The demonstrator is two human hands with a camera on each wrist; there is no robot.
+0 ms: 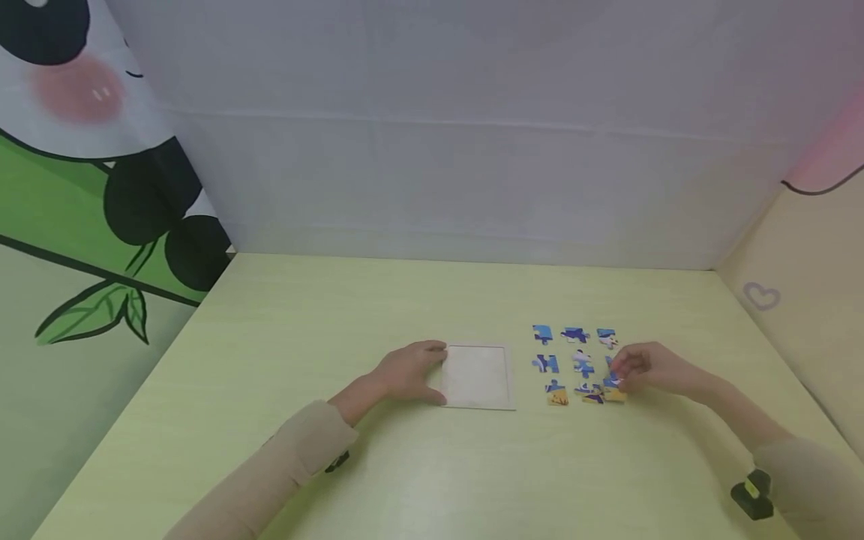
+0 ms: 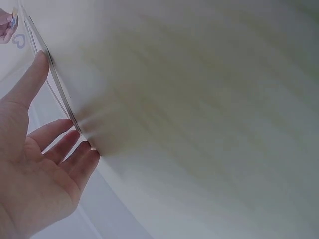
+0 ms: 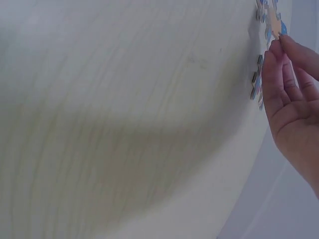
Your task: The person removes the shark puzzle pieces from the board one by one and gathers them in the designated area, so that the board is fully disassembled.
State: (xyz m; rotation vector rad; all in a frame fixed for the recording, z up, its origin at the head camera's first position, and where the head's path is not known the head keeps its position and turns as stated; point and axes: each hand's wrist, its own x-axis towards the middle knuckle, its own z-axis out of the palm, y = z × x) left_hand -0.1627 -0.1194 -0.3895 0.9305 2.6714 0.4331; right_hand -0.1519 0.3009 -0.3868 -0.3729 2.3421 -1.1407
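Observation:
A square, shallow white puzzle tray with a raised rim lies on the table. My left hand rests along its left edge, thumb near the front corner and fingers spread toward the back corner. In the left wrist view, the fingertips meet the tray's edge. Over the right side of the loose pieces, my right hand pinches a yellow-and-blue jigsaw piece between thumb and fingers. Part of another blue piece behind that hand is hidden.
Several blue jigsaw pieces lie in loose rows right of the tray, among them a corner piece and a yellow-bottomed piece. A pale wall closes off the back of the table, with printed panels at both sides.

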